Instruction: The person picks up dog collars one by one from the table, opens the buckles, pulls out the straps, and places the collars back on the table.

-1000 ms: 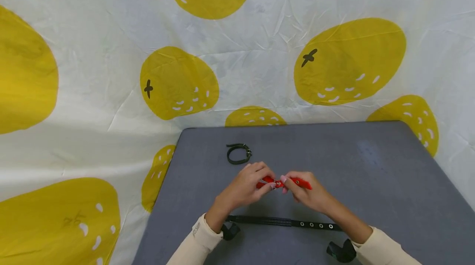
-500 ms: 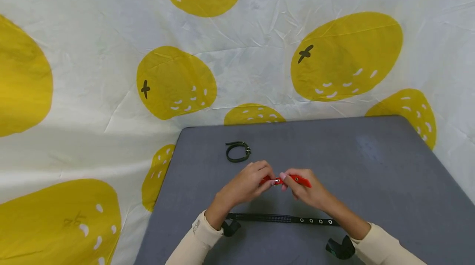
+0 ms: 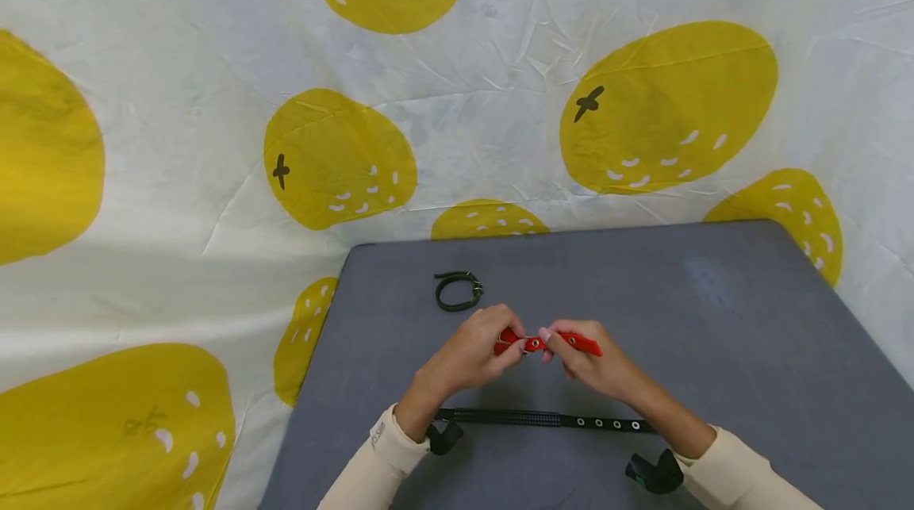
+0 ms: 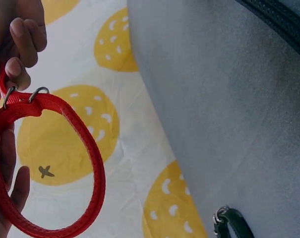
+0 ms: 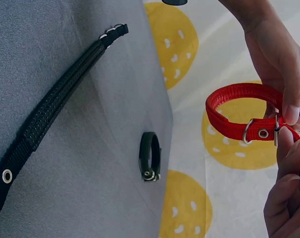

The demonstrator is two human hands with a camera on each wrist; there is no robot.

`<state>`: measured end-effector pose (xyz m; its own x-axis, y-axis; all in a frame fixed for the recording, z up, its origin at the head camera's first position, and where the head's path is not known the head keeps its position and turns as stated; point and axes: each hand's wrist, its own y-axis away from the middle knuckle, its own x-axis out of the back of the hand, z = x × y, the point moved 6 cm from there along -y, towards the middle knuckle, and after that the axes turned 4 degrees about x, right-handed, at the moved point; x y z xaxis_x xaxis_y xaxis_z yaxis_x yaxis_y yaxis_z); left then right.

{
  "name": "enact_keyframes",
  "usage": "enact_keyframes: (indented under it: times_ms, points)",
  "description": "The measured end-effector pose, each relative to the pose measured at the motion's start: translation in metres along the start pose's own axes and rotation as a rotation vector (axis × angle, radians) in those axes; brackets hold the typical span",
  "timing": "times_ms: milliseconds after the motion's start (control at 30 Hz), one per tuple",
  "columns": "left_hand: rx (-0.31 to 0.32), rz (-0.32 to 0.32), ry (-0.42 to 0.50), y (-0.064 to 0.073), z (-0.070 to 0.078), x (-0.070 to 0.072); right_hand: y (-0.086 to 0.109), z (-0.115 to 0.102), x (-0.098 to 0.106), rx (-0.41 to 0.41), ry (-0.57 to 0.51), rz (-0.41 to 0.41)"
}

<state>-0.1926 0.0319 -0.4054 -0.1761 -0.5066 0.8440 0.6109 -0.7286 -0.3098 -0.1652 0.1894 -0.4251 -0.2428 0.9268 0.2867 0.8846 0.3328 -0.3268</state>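
Observation:
A red collar (image 3: 535, 344) with metal eyelets is held up between both hands above the table. It forms a closed loop, plain to see in the left wrist view, where the band (image 4: 97, 173) hangs round and padded. My left hand (image 3: 467, 351) pinches it beside the metal buckle (image 5: 276, 130), thumb on the band. The strap's tail passes into my right hand (image 3: 598, 359), gripped between thumb and fingers, its red tip sticking out to the right. A D-ring (image 5: 247, 131) sits next to one eyelet. Fingers hide part of the tail.
A dark green buckled collar (image 3: 459, 291) lies on the grey table (image 3: 714, 304) behind my left hand. Stretched flat in front of both hands is a black collar (image 3: 535, 419) with eyelets. A white cloth (image 3: 493, 145) printed with yellow fruit hangs behind the table.
Both hands have risen slightly with the red collar. The left fingers have shifted on it, and more of the red band shows beside them. The collars on the table stay put.

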Motion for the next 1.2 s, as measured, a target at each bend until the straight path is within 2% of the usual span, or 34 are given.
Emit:
enact_keyframes:
  times_ms: [100,200,300,400,533,633,700,800,900,967,1033,1200]
  points:
    - [-0.029,0.033,-0.044,0.002,0.002,0.003,-0.001,-0.002,0.000,0.010,0.003,0.000]
    - [-0.096,0.072,-0.125,0.005,0.005,0.005,-0.001,-0.002,0.000,0.007,0.019,0.012]
    - [-0.180,0.107,-0.191,0.013,0.008,0.006,0.000,-0.001,-0.001,-0.034,0.031,0.007]
    - [-0.234,0.119,-0.233,0.022,0.010,0.007,0.003,0.000,-0.003,-0.097,0.010,-0.006]
    - [-0.245,0.113,-0.250,0.027,0.009,0.008,0.004,-0.001,-0.002,-0.119,-0.008,-0.004]
    - [-0.255,0.117,-0.273,0.025,0.009,0.010,0.002,-0.004,0.001,-0.078,0.015,-0.005]
    - [-0.265,0.123,-0.294,0.023,0.010,0.012,0.000,-0.007,0.002,-0.047,0.057,0.000]
    - [-0.282,0.132,-0.325,0.020,0.013,0.015,-0.003,-0.012,0.005,-0.025,0.175,0.021]
    - [-0.286,0.135,-0.340,0.019,0.013,0.016,-0.005,-0.015,0.005,-0.073,0.273,0.018]
    - [-0.280,0.134,-0.336,0.019,0.013,0.016,-0.005,-0.016,0.004,-0.120,0.291,-0.007]
    - [-0.268,0.134,-0.329,0.019,0.013,0.017,-0.005,-0.016,0.004,-0.155,0.287,-0.027]
    - [-0.242,0.160,-0.351,0.017,0.013,0.022,-0.003,-0.016,0.006,-0.155,0.242,-0.054]
